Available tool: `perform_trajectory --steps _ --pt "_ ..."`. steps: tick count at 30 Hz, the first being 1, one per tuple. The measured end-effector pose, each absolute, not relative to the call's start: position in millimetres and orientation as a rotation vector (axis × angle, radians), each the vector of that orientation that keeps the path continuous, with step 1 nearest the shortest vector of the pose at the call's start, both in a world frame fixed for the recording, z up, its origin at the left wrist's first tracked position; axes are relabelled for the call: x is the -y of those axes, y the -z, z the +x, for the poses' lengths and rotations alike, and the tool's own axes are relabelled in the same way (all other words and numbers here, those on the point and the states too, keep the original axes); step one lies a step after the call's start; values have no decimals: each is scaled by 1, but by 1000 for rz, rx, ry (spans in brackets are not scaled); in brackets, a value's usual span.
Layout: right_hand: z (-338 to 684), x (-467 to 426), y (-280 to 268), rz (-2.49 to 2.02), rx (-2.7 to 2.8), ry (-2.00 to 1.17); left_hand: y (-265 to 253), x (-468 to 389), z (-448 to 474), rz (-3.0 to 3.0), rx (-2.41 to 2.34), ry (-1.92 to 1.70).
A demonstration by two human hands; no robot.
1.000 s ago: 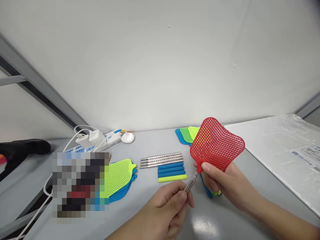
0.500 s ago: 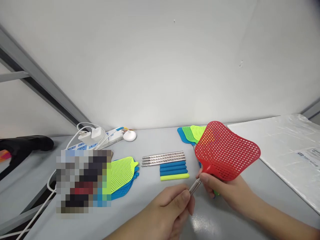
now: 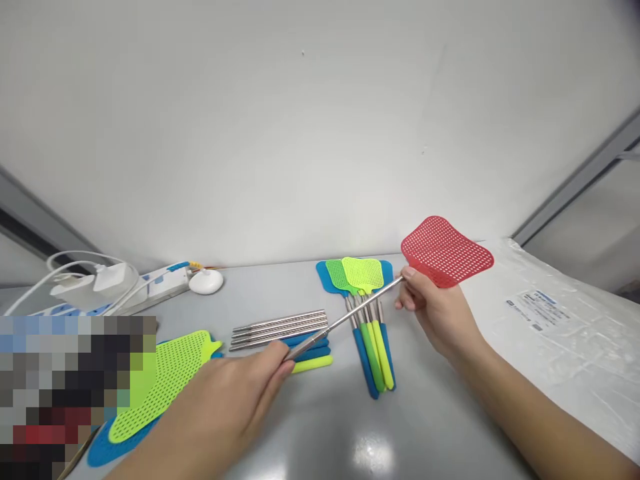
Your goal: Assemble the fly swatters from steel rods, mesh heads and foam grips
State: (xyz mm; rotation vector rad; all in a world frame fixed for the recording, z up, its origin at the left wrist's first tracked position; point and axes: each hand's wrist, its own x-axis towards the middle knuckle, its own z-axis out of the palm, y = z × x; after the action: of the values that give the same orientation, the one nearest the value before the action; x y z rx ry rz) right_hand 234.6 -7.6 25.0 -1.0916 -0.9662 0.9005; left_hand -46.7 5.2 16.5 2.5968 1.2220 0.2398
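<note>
A red fly swatter (image 3: 445, 250) is stretched between my two hands, its telescopic metal rod drawn out long. My right hand (image 3: 440, 307) pinches the rod right below the red head. Around the thicker lower end of the rod my left hand (image 3: 235, 387) is closed. Under the rod lie several metal rods (image 3: 280, 328) in a row, with blue and yellow grip sleeves (image 3: 315, 361) partly hidden beside them. Several fly swatters (image 3: 370, 340) with blue, green and yellow heads and grips lie fanned together behind the rod.
Loose yellow and blue swatter heads (image 3: 175, 367) are stacked at the left, beside a pixelated area. Behind them stands a power strip (image 3: 165, 287) with white plugs and cables, next to a round white device (image 3: 206, 281). Plastic-wrapped white packaging (image 3: 575, 360) covers the right side.
My hands have moved apart and the metal rod has been pulled out to a much greater length. The red head went farther from my left hand. The view has turned to the right.
</note>
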Motion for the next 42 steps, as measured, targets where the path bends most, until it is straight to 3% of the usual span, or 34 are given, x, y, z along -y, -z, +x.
perform_trajectory --steps 5,12,17,23,31,42 --pt "235 5 -22 -962 822 -1048 -8 -13 -45 2966 -1117 -329" --pt "197 39 -9 -917 1132 -1367 -13 8 -31 3214 -984 -750" --pt "178 52 -4 -880 1245 -1505 -10 22 -25 3235 -919 -770" --pt "179 53 -3 -977 1221 -1344 -4 19 -28 3205 -973 -725" --pt "228 16 -33 -1028 613 -937 -20 -10 -48 3266 -1238 -578" --pt "223 14 -18 -1028 809 -1049 -14 -25 -51 3257 -1303 -627"
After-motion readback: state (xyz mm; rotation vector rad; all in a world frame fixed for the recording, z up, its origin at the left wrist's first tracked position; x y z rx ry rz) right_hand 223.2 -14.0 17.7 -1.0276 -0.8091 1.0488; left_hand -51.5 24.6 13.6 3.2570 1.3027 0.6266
